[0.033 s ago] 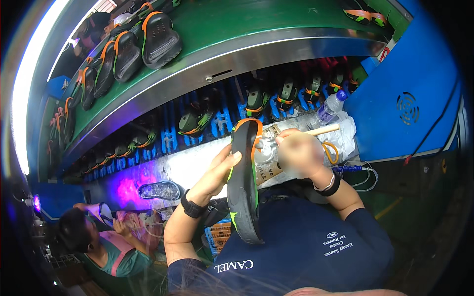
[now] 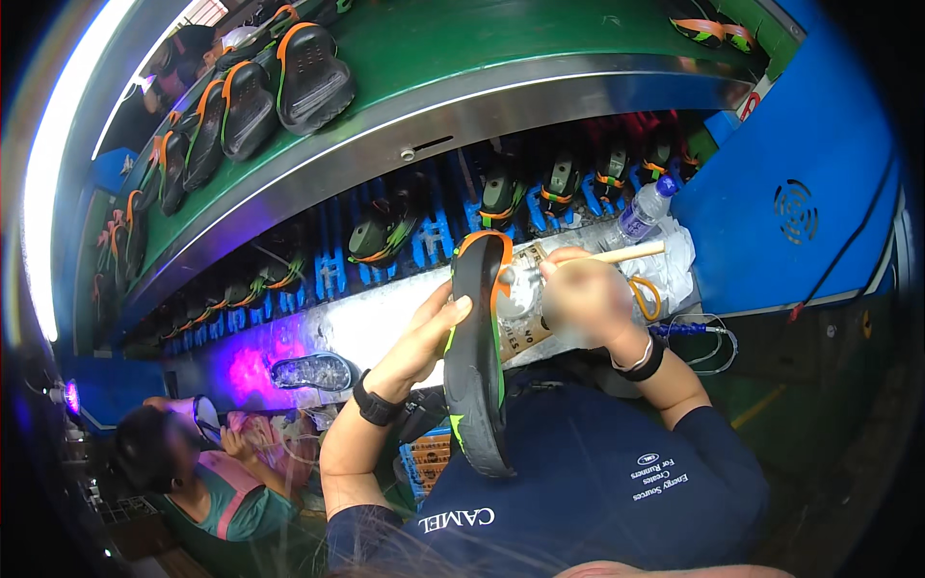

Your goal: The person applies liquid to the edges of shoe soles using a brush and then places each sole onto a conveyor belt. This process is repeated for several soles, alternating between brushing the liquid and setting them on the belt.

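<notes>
while the left hand (image 2: pixel 422 337) is clamped on the black sole (image 2: pixel 472 376), the sole lies at that hand's three o'clock, its orange-edged end toward twelve. the right hand (image 2: pixel 586 303), partly blurred, is closed around a pale stick (image 2: pixel 634 252) pointing between two and three o'clock. a capped bottle (image 2: pixel 643 212) is at the right hand's one o'clock, a yellow loop (image 2: pixel 657 301) at its three.

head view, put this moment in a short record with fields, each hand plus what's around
left hand: holds long black shoe sole with orange and green edging
right hand: blurred; grips pale wooden stick handle, working end unclear
near right hand: clear plastic bottle with purple cap, yellow-orange loop
upper level: flat green surface bearing black soles with orange edging
</notes>
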The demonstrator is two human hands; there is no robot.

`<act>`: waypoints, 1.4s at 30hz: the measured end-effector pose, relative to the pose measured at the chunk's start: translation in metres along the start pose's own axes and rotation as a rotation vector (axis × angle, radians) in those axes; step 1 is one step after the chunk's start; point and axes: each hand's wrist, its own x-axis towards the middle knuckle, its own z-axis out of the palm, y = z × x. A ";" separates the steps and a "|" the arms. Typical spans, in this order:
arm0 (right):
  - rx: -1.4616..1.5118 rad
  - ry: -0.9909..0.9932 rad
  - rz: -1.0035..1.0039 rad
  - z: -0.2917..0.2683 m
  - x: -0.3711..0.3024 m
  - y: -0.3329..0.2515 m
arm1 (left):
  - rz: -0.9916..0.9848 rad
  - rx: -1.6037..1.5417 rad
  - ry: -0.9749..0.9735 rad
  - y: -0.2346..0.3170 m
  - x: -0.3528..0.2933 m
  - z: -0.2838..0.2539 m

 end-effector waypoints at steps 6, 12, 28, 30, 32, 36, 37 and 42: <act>-0.028 0.043 -0.062 0.006 0.000 0.005 | 0.039 0.044 -0.009 -0.005 0.009 -0.007; -0.026 -0.049 -0.037 0.006 -0.015 -0.011 | 0.025 0.101 0.019 -0.010 0.020 -0.013; -0.057 -0.162 -0.217 -0.006 -0.036 -0.044 | 0.116 0.248 0.126 0.022 0.030 -0.014; -0.056 -0.157 -0.239 -0.006 -0.038 -0.046 | 0.113 0.269 0.126 0.023 0.030 -0.015; -0.046 -0.179 -0.221 -0.010 -0.040 -0.050 | 0.113 0.292 0.127 0.024 0.031 -0.015; 0.025 -0.176 -0.197 -0.017 -0.037 -0.050 | 0.150 0.235 0.109 0.020 0.033 -0.014; 0.031 -0.162 -0.200 -0.020 -0.033 -0.048 | 0.170 0.194 0.101 0.018 0.034 -0.015; 0.063 0.101 -0.213 -0.020 0.009 -0.028 | 0.160 0.219 0.007 0.020 0.025 -0.003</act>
